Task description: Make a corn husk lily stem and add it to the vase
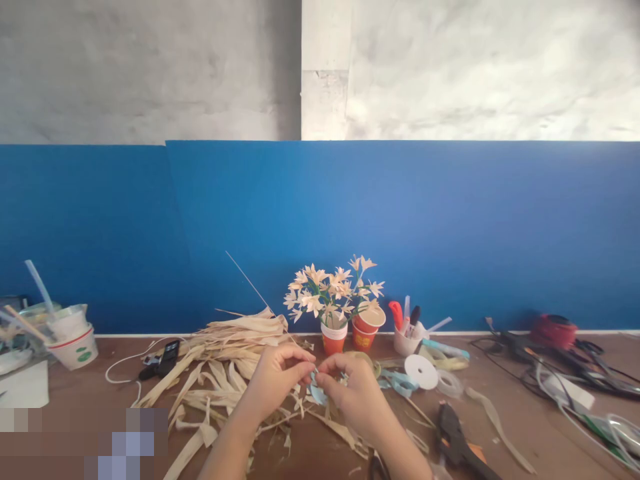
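My left hand (279, 377) and my right hand (353, 383) meet over the middle of the table, thumbs and fingers pinched together. Between the fingertips is something small and thin that I cannot make out. A light-blue piece (318, 393) shows just below the fingertips; whether I hold it is unclear. Pale dry husk strips (235, 347) lie in a heap beside and behind my left hand. Beyond my hands, cream-coloured flowers (320, 293) on green stems stand in a red paper cup (333, 340).
Another red cup (364, 339) stands beside the flowers, then a white cup of tools (405, 341). A white spool (421, 371) and black glue gun (457, 440) lie to the right, with tangled cables (530, 373) farther over. At left stands a white bucket (75, 348). A blue partition (400, 227) rises behind.
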`<state>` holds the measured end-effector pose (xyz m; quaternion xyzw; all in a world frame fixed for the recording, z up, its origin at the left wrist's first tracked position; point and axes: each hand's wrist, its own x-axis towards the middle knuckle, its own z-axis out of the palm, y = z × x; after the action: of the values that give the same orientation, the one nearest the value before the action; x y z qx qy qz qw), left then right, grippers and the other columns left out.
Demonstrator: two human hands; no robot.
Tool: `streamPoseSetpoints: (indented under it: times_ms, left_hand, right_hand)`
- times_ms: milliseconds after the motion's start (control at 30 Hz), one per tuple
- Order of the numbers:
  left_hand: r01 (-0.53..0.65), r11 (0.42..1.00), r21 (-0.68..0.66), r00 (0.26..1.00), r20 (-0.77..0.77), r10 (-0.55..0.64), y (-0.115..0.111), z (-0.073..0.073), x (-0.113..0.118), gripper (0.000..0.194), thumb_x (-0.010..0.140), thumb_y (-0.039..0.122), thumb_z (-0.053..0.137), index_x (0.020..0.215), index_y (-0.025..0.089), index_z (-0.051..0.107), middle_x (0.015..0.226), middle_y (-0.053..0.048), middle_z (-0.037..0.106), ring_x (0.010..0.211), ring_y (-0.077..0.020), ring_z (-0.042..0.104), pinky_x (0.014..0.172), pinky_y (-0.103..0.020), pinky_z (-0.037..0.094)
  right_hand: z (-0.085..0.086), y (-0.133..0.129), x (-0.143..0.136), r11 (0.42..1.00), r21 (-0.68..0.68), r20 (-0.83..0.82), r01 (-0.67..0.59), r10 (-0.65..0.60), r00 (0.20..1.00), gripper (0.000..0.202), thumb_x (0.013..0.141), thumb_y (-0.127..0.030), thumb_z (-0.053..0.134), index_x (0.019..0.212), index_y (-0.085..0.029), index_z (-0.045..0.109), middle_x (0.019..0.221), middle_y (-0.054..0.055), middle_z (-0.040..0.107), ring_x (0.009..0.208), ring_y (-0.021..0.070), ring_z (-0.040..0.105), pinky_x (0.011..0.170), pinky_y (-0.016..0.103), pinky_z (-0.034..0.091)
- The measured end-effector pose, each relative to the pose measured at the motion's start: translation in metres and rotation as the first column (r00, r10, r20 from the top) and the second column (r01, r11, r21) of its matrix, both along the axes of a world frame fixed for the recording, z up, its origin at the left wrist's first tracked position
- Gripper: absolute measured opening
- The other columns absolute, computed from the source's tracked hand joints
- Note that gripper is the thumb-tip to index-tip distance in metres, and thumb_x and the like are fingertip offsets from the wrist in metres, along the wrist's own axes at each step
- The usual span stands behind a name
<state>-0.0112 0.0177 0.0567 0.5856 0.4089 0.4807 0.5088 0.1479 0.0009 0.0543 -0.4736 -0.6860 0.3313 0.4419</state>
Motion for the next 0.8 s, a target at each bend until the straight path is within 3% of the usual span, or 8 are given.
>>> streamPoseSetpoints:
  times_ms: [100,200,267,300,400,467,600,800]
  left_hand:
    - [0.086,0.996,-0.008,0.996,0.007,-0.086,-0.003,0.002,-0.001,0.021,0.063,0.033,0.072,0.064,0.015,0.062,0.057,0.000,0.060,0.050,-0.0124,0.055,0.053,-0.025,0.044]
    - [0.133,0.991,-0.006,0.991,0.022,-0.133,-0.005,0.000,0.000,0.024,0.066,0.035,0.071,0.063,0.015,0.059,0.053,0.002,0.057,0.049,-0.0118,0.054,0.053,-0.024,0.043]
    - [0.120,0.993,0.004,0.992,0.022,-0.120,-0.005,-0.002,0.002,0.024,0.067,0.036,0.069,0.063,0.015,0.058,0.052,0.002,0.056,0.049,-0.0115,0.053,0.052,-0.023,0.042]
    - [0.099,0.995,0.008,0.995,0.015,-0.099,-0.005,-0.003,0.003,0.023,0.068,0.036,0.068,0.064,0.015,0.057,0.052,0.002,0.056,0.049,-0.0113,0.053,0.052,-0.023,0.041]
    - [0.028,1.000,0.005,0.999,-0.017,-0.028,-0.003,-0.004,0.007,0.022,0.070,0.034,0.066,0.064,0.015,0.057,0.050,0.003,0.056,0.047,-0.0108,0.051,0.051,-0.022,0.040]
    - [0.002,1.000,-0.002,0.999,-0.039,-0.002,-0.001,-0.004,0.008,0.020,0.071,0.033,0.064,0.065,0.015,0.057,0.050,0.003,0.056,0.047,-0.0107,0.050,0.050,-0.022,0.039]
    - [0.029,0.998,-0.064,0.999,-0.034,-0.031,0.001,-0.007,0.007,0.019,0.067,0.032,0.067,0.071,0.015,0.061,0.056,0.001,0.061,0.054,-0.0130,0.056,0.056,-0.025,0.044]
    - [0.014,0.996,-0.086,0.997,-0.069,-0.020,0.005,-0.014,0.005,0.024,0.066,0.036,0.068,0.072,0.015,0.060,0.056,0.001,0.061,0.050,-0.0134,0.058,0.050,-0.025,0.046]
  right_hand:
    - [0.001,0.004,0.008,0.903,-0.300,-0.334,-0.307,0.202,0.921,0.020,0.066,-0.034,0.069,0.065,-0.015,0.064,0.061,0.001,0.064,0.058,0.0127,0.054,0.059,0.025,0.038]
    - [-0.001,0.009,0.012,0.785,-0.396,-0.511,-0.477,0.243,0.824,0.023,0.062,-0.035,0.072,0.062,-0.014,0.063,0.058,0.001,0.063,0.053,0.0098,0.051,0.056,0.023,0.035]
    - [-0.004,0.012,0.010,0.784,-0.396,-0.503,-0.477,0.249,0.828,0.021,0.063,-0.033,0.071,0.061,-0.014,0.062,0.058,0.001,0.063,0.053,0.0098,0.051,0.055,0.022,0.035]
    - [-0.005,0.012,0.008,0.820,-0.375,-0.460,-0.431,0.239,0.855,0.019,0.064,-0.031,0.069,0.063,-0.015,0.061,0.059,0.001,0.063,0.054,0.0105,0.052,0.055,0.023,0.036]
    - [-0.006,0.011,0.002,0.973,-0.188,-0.185,-0.137,0.102,0.977,0.005,0.066,-0.020,0.063,0.069,-0.016,0.061,0.063,0.000,0.065,0.059,0.0138,0.056,0.058,0.024,0.038]
    - [-0.005,0.007,-0.001,0.999,0.018,0.030,0.037,-0.038,0.999,0.005,0.066,-0.014,0.059,0.067,-0.017,0.062,0.065,0.000,0.066,0.064,0.0158,0.058,0.062,0.026,0.039]
    - [-0.002,0.000,-0.003,0.926,0.360,0.247,0.112,-0.210,0.946,0.014,0.069,-0.009,0.056,0.066,-0.020,0.065,0.066,0.000,0.067,0.067,0.0170,0.058,0.073,0.031,0.036]
    - [-0.006,0.001,-0.004,0.801,0.594,0.313,0.075,-0.316,0.896,0.016,0.076,-0.008,0.053,0.068,-0.019,0.062,0.063,-0.001,0.063,0.064,0.0143,0.055,0.078,0.032,0.030]
